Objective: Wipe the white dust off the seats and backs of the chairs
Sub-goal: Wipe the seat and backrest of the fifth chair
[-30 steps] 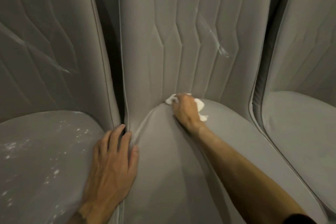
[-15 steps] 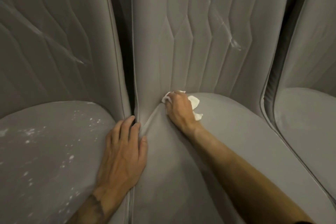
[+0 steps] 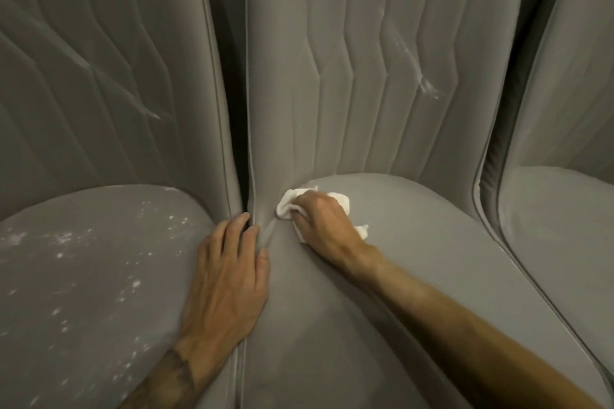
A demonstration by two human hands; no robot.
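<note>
White cloth [image 3: 287, 206], bunched up, was sitting just right of centre frame, right in the crease where the middle chair's seat [image 3: 432, 259] met its backrest [image 3: 349, 60]. The right hand [image 3: 319, 222] had its fingers curled over the cloth, gripping it and pressing it down into that crease, with bits of cloth poking out on both sides of the hand.

The left hand [image 3: 229, 276] lay flat with fingers straight, lower centre of the frame, pressing on the seam between the middle seat and the left chair's seat [image 3: 83, 292], fingertips reaching into the dark gap between the two backs.

The grey middle seat looked pretty clean, but its quilted back had a whitish streak [image 3: 427, 86] in the upper right part. The left seat, lower left of the frame, was speckled all over with white dust [image 3: 63, 237], and the left chair's back [image 3: 83, 43] had a long pale streak too. A third grey chair [image 3: 564, 209] sat at the right edge.
</note>
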